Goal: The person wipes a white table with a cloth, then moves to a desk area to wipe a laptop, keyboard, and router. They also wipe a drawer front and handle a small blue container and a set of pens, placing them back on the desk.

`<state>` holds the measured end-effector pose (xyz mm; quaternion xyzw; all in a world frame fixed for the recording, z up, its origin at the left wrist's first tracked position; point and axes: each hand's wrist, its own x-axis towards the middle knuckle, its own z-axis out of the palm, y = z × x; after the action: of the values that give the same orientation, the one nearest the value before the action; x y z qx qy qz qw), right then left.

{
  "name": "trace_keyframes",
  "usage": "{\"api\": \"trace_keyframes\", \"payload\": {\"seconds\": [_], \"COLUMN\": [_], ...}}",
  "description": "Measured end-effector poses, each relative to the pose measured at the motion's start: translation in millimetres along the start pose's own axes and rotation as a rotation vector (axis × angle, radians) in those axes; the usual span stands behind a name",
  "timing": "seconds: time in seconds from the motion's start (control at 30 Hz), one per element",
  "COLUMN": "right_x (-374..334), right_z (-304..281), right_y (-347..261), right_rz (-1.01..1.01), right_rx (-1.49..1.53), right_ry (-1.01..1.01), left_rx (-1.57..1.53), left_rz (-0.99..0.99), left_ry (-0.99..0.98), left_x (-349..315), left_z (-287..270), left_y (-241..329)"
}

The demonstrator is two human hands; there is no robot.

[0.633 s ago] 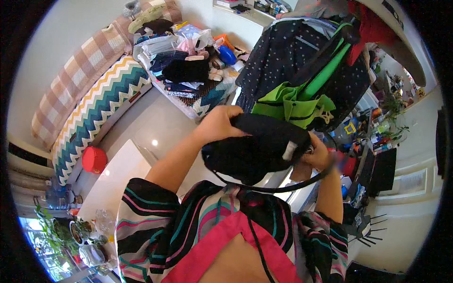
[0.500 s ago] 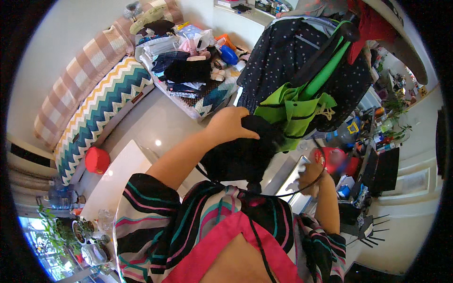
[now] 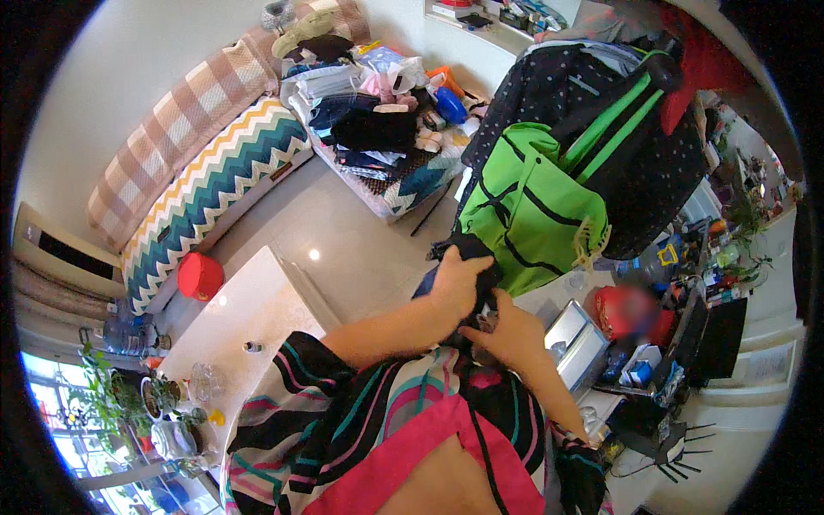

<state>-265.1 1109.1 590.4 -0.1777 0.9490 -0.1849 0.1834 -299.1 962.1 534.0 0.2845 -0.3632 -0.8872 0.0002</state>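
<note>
A bunched black fabric item (image 3: 474,246) is held in front of my chest; its exact kind is hard to make out. My left hand (image 3: 459,287) is closed round its upper part. With bent fingers, my right hand (image 3: 508,330) grips its lower right side, close to the left hand. Just beyond them a bright green bag (image 3: 541,206) with black trim and long green straps hangs against a black dotted garment (image 3: 524,103).
Folded clothes and a blue object (image 3: 450,105) are piled on a seat (image 3: 408,202). A pale table (image 3: 257,300) lies to the left, near a red stool (image 3: 200,276) and a zigzag-covered sofa (image 3: 223,172). A cluttered desk (image 3: 601,399) stands on the right.
The black item was spread out with a thin cord looping toward my right hand; now it is bunched up. My right hand has come in to it, and more of the green bag shows.
</note>
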Motion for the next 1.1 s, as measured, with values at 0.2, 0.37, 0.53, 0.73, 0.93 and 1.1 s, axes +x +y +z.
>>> {"api": "trace_keyframes", "payload": {"seconds": [0.2,0.37,0.53,0.73,0.93,1.1], "right_x": [22.7,21.3,13.9,15.1,18.3,58.7], "right_z": [6.5,-60.6,-147.1,-237.8,-344.1,-388.9], "right_y": [17.4,50.6,41.7,49.0,55.3,66.8], "right_rz": [-0.058,-0.217,-0.468,-0.564,-0.449,-0.494], "right_rx": [0.027,0.065,0.266,0.299,0.551,0.895], "right_ry": [0.283,0.252,-0.158,-0.623,0.175,0.630], "left_rx": [0.214,1.111,1.219,1.441,1.019,0.543], "left_rz": [0.152,0.676,1.202,0.446,0.655,0.967], "left_ry": [-0.240,-0.567,-0.375,-1.299,-1.352,-1.099], "left_x": [-24.8,-46.3,-50.3,-16.6,-8.6,10.8], "left_z": [-11.2,-6.4,28.8,79.2,198.6,288.4], "left_y": [-9.6,57.3,81.6,165.8,253.0,264.2]}}
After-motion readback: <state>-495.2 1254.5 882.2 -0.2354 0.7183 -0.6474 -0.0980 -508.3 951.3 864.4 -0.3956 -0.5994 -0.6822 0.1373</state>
